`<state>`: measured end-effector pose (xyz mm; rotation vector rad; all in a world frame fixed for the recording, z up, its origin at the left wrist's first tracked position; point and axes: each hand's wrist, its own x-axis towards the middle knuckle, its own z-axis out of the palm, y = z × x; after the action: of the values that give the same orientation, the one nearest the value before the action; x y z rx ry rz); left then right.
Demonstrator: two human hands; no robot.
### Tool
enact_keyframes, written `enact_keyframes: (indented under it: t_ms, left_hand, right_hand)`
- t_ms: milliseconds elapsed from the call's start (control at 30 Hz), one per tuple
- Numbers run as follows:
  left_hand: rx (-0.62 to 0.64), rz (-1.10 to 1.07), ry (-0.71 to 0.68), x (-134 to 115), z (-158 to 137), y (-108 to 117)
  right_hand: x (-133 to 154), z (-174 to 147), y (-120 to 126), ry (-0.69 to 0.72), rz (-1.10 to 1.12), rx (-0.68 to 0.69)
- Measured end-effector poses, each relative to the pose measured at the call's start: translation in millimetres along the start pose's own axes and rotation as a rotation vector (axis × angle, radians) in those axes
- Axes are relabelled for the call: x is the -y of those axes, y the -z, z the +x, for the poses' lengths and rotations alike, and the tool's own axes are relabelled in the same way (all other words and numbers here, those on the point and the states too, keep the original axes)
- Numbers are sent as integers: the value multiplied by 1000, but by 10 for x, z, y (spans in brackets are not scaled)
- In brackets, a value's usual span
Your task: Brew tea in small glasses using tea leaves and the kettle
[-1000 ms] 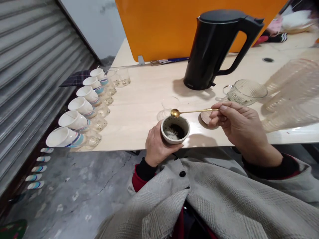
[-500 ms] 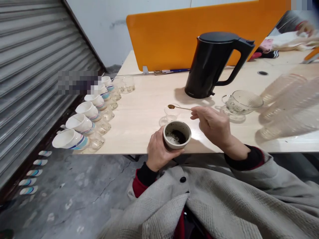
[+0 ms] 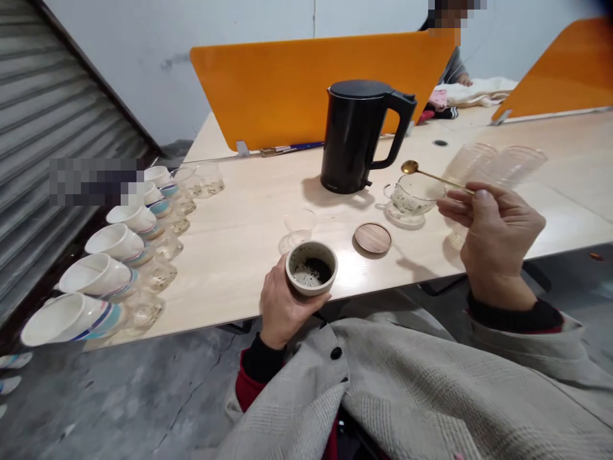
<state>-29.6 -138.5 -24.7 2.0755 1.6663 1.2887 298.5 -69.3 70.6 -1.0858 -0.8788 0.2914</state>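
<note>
My left hand (image 3: 288, 303) is wrapped round a pale ceramic jar (image 3: 311, 289), tilted so its inside shows. Dark loose bits like tea leaves (image 3: 316, 271) lie at its bottom. Between the fingers of my right hand (image 3: 498, 233) is the thin handle of a gold spoon (image 3: 410, 167), raised above the table. Just beyond the jar stands a small clear cup (image 3: 299, 223). A round wooden lid (image 3: 373, 237) lies flat to the right of it. Behind the spoon is a ribbed glass cup (image 3: 416, 195) on a glass saucer, with dark bits inside.
A black electric kettle (image 3: 352, 144) stands before the orange divider (image 3: 287, 96). White cups (image 3: 115, 241) and clear cups (image 3: 156, 271) line the table's left end. Stacked clear plastic cups (image 3: 514, 163) lie at the right. Across the divider is another person's hand (image 3: 463, 80).
My right hand has moved right and up with the spoon, away from the small clear cup. The wooden lid now shows. My view has shifted to the right.
</note>
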Motion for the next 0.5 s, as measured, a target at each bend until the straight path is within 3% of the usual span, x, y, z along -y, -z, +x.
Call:
enact_keyframes:
  t_ms: [133, 400, 500]
  left_hand:
    - [-17, 2, 3, -4, 1, -13]
    - [-11, -16, 8, -4, -2, -12]
    - [1, -29, 14, -4, -3, -4]
  right_hand:
    - [-155, 73, 157, 52, -206, -1]
    - [-510, 272, 45, -118, -400, 134]
    - [-430, 187, 173, 3, -580, 191]
